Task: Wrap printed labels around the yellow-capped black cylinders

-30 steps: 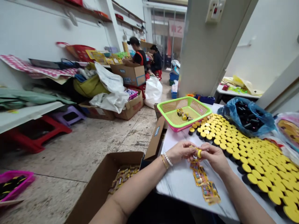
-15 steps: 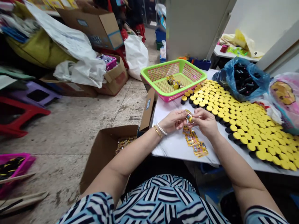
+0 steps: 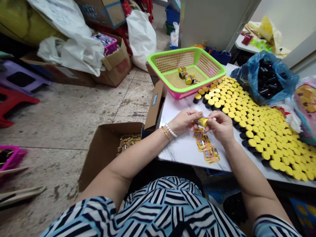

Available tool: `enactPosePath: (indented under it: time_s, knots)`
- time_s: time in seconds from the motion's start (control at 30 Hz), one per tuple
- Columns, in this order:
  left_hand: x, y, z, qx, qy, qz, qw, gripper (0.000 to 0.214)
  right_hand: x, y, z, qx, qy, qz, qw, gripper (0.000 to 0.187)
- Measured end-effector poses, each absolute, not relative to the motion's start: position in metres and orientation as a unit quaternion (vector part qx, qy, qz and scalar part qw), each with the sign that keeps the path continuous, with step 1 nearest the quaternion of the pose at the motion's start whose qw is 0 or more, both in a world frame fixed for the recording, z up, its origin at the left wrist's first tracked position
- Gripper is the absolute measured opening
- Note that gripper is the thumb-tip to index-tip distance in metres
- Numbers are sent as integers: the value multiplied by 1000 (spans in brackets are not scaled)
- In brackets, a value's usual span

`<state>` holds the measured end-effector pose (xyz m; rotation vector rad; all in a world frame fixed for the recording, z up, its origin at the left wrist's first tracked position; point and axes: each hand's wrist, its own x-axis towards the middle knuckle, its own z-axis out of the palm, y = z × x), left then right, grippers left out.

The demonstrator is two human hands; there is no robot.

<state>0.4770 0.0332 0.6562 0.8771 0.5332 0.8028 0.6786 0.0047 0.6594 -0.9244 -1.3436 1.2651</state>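
Head view: my left hand (image 3: 184, 121) and right hand (image 3: 220, 126) have their fingers pinched firmly on a small yellow cylindrical tube (image 3: 202, 122), held over the white marble-look table (image 3: 177, 148), just past some yellow printed paper strips (image 3: 204, 144).

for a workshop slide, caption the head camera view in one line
Left hand and right hand hold a small yellow container above printed labels, beside rows of yellow-capped black containers

Over on the speckled tile floor (image 3: 71, 112), a white plastic sack (image 3: 141, 39) slumps beside a brown cardboard box (image 3: 120, 67), with a purple plastic stool (image 3: 37, 79) and a red plastic stool (image 3: 10, 102) off to the left.
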Motion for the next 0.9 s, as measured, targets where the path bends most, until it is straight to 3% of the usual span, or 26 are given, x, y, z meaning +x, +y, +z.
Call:
enactPosePath:
  time_s: [0.13, 0.3, 0.47, 0.57, 0.73, 0.9]
  knots:
    - [477, 34, 650, 416, 295, 389, 768, 51, 678, 5, 666, -414, -652, 408, 487, 37]
    - [476, 36, 648, 450, 266, 430, 736, 52, 669, -2, 668, -457, -688, 273, 493, 29]
    - [476, 35, 650, 535, 280, 488, 630, 43, 663, -1, 656, -504, -546, 447, 497, 30]
    - [475, 34, 652, 555, 271, 460, 637, 43, 666, 5, 656, -496, -501, 538, 462, 30]
    - [475, 32, 649, 502, 297, 408, 702, 54, 678, 9, 666, -423, -614, 482, 460, 38]
    - [477, 29, 651, 459, 300, 381, 745, 58, 679, 8, 661, -394, -682, 386, 481, 21]
